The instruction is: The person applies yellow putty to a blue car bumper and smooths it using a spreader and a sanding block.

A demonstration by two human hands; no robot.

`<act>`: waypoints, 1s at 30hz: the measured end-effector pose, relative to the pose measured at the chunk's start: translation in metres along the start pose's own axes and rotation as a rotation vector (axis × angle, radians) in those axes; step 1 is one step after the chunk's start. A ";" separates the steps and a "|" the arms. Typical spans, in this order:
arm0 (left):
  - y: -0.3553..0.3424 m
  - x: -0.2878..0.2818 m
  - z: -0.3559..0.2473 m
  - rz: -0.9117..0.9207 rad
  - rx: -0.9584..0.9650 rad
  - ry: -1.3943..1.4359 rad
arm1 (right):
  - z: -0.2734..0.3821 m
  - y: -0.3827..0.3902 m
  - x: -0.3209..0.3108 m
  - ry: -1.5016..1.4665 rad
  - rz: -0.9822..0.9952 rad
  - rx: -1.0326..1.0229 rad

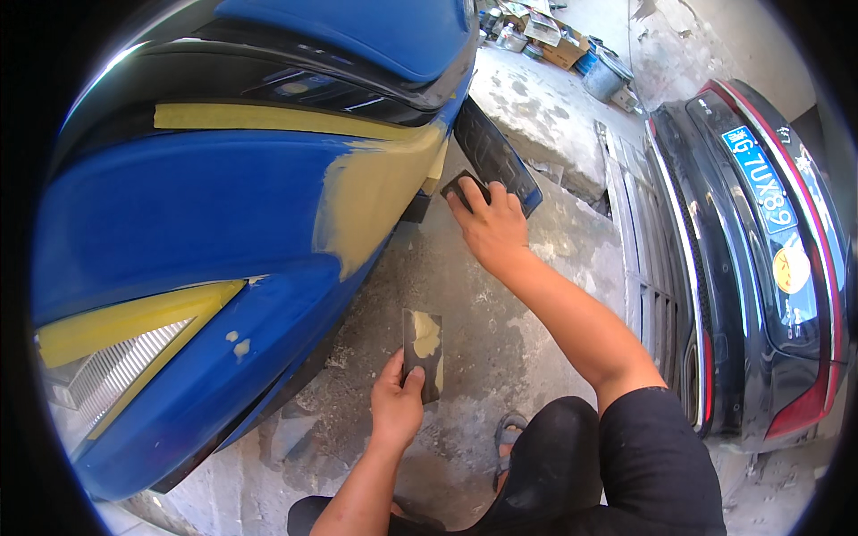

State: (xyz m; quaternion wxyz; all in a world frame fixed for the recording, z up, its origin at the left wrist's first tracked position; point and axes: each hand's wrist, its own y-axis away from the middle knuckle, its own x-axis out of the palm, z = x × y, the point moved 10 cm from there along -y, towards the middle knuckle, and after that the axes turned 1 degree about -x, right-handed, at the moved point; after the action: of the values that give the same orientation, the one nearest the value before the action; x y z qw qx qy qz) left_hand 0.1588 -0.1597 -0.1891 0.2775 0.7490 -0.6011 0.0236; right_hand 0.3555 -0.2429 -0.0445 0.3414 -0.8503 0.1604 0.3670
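Note:
My left hand [396, 406] grips a dark flat board [434, 380] by its lower end, thumb on top. A patch of beige putty [425, 336] lies on the board. Held out ahead, my right hand [494, 230] has its fingers bent over a small dark putty spreader [459, 186], just right of the blue car body panel [179, 210] and apart from it. Beige filler [366, 192] is smeared over the panel's right end, with uneven edges. Yellow masking tape [268, 118] runs along the panel's upper edge, and more tape [134, 323] frames a ribbed light at lower left.
Beyond my right hand, a black trim piece [496, 152] juts out beside the blue car. A dark car [733, 259] stands close on the right, next to a floor grating [639, 241]. Farther back are a metal bucket [606, 79] and a cardboard box [563, 52] among clutter.

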 end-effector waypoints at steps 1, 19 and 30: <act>-0.001 -0.001 0.000 -0.006 0.000 -0.003 | 0.001 0.003 0.000 -0.013 -0.025 -0.011; -0.001 -0.001 -0.004 -0.022 -0.022 0.000 | 0.000 -0.001 -0.001 -0.031 -0.072 -0.074; -0.003 -0.001 0.000 -0.021 -0.033 0.023 | 0.021 -0.007 0.009 0.054 -0.037 -0.033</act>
State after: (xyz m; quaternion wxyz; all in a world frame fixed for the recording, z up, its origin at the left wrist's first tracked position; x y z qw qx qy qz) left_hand 0.1612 -0.1589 -0.1904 0.2969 0.7504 -0.5903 0.0195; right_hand 0.3548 -0.2233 -0.0579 0.3295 -0.8683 0.1479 0.3401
